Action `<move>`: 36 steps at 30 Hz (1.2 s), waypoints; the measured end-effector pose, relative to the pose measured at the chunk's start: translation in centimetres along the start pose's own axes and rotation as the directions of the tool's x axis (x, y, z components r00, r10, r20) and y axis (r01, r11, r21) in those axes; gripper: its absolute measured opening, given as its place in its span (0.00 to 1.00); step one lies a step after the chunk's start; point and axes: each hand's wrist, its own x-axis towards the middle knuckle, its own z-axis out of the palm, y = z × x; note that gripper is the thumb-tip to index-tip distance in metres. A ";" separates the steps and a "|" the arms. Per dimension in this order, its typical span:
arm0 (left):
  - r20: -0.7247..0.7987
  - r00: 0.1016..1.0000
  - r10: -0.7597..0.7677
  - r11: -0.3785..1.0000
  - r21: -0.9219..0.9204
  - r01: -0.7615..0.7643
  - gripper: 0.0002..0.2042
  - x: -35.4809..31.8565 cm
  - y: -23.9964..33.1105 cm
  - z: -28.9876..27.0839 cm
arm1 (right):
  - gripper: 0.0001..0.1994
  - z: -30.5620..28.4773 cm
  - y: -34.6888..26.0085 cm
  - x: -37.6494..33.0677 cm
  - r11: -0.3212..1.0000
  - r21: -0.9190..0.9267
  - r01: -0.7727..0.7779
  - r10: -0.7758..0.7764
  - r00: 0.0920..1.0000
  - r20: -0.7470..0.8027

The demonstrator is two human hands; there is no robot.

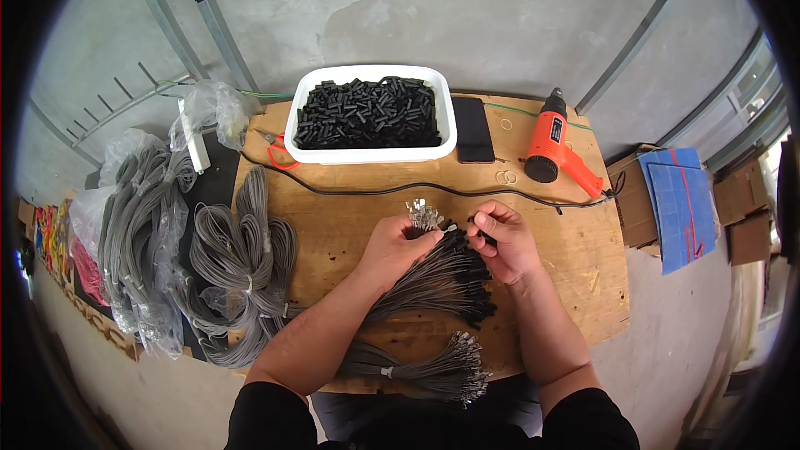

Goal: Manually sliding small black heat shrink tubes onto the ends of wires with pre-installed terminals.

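To my left, looped grey wires (246, 254) lie on the table (579, 283). My left grip (393, 247) is closed around a bunch of silver terminals (423, 215) above the table's middle; they point far, their long axis running near to far. Below it, the black-tipped bundle (425, 283) stretches left to right, its tips fanned rightward; nearer me, the bare-ended bundle (450, 367) also points right. My right grip (510, 247), thumb against fingers, has hold of small black sleeves (488, 240); I cannot tell which way they point.
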 end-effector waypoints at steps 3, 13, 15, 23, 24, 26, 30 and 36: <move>-0.004 1.000 -0.001 1.000 0.000 0.001 0.05 0.0 0.0 0.0 | 0.05 1.0 -0.5 -0.3 0.999 -0.009 -0.043 0.043 0.999 -0.029; 0.011 1.000 0.000 0.996 -0.085 0.001 0.06 -0.1 0.0 -0.1 | 0.08 0.6 0.0 -0.2 0.994 -0.108 0.014 -0.017 1.000 -0.027; 0.003 1.000 -0.014 0.995 -0.099 0.014 0.06 -0.1 0.1 0.0 | 0.08 0.9 0.0 -0.3 0.992 -0.125 0.012 -0.017 0.999 -0.034; -0.021 1.000 0.003 0.998 -0.057 -0.004 0.06 -0.1 0.0 -0.1 | 0.07 1.4 0.1 -0.4 0.988 -0.155 0.025 -0.038 0.996 -0.082; -0.035 0.999 0.010 0.999 -0.053 -0.012 0.06 0.0 -0.1 -0.1 | 0.07 1.4 0.2 -0.4 0.987 -0.160 0.033 -0.045 0.996 -0.075; -0.049 0.999 0.016 0.999 -0.050 -0.019 0.06 0.0 -0.2 -0.1 | 0.08 1.4 0.2 -0.4 0.985 -0.165 0.040 -0.051 0.996 -0.067; -0.057 0.998 0.020 1.000 -0.022 -0.022 0.06 0.0 0.0 0.0 | 0.08 1.5 0.3 -0.5 0.982 -0.182 0.046 -0.060 0.996 -0.069; -0.037 0.999 0.007 1.000 -0.016 -0.008 0.05 -0.3 0.5 0.0 | 0.08 1.3 0.9 -0.4 0.968 -0.230 0.105 -0.119 0.992 -0.049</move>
